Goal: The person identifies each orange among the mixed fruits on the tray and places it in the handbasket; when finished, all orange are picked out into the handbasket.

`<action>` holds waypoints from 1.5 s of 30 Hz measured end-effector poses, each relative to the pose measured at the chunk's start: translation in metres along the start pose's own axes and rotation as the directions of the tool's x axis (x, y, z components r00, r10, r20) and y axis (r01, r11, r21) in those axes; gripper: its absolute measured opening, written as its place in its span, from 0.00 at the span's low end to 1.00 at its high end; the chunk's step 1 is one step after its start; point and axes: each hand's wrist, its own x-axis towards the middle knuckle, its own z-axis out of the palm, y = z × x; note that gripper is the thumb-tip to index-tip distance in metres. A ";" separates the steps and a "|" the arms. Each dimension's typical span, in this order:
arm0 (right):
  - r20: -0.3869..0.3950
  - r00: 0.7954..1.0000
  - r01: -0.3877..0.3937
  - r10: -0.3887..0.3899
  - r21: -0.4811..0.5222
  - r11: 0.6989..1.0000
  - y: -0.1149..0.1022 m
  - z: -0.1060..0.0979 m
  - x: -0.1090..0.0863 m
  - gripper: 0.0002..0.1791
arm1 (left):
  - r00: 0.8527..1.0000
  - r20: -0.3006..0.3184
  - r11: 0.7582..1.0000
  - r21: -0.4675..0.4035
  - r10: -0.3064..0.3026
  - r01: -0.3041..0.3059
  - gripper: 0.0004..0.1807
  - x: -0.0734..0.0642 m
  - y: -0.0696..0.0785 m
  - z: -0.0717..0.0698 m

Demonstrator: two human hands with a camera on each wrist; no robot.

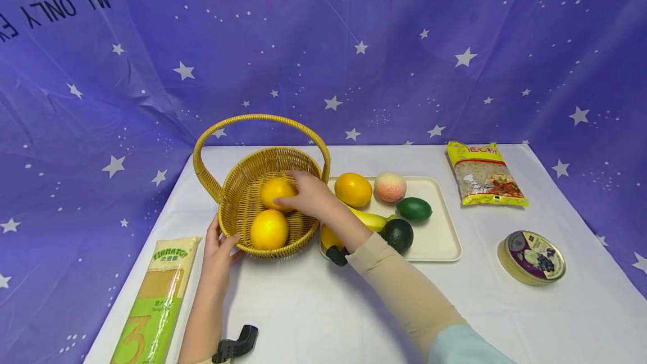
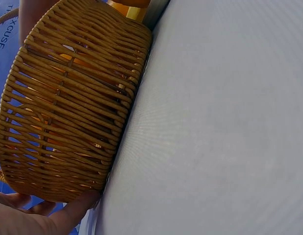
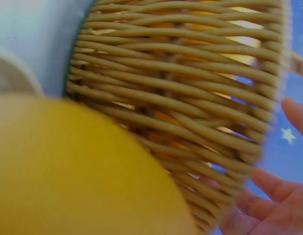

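Note:
A round woven basket (image 1: pixel 232 201) with a tall arched handle stands at the left of the table, tilted toward me. My left hand (image 1: pixel 218 251) grips its near left rim, thumb over the edge; in the left wrist view its fingers lie along the basket's side. Two oranges are in the basket. My right hand (image 1: pixel 306 192) reaches over the right rim and holds the farther orange (image 1: pixel 277 192) between thumb and fingers. Nearer me, the other orange (image 1: pixel 269 230) rests against the basket wall. In the right wrist view, the basket wall hides part of the right hand's fingers.
Right of the basket, a cream tray (image 1: pixel 438 237) bears a yellow-orange fruit (image 1: pixel 353 189), a peach (image 1: pixel 390 187), a small green fruit (image 1: pixel 414 209), a dark round fruit (image 1: pixel 397 236) and bananas (image 1: pixel 371 220). A noodle packet (image 1: pixel 154 296), a yellow bag (image 1: pixel 486 176) and a round tin (image 1: pixel 531 258) lie around.

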 end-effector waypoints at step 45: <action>-0.113 0.992 -0.029 0.052 0.196 0.980 0.090 -0.006 -0.108 0.38 | 1.000 -0.006 1.000 0.004 -0.010 0.010 0.37 0.000 -0.001 0.001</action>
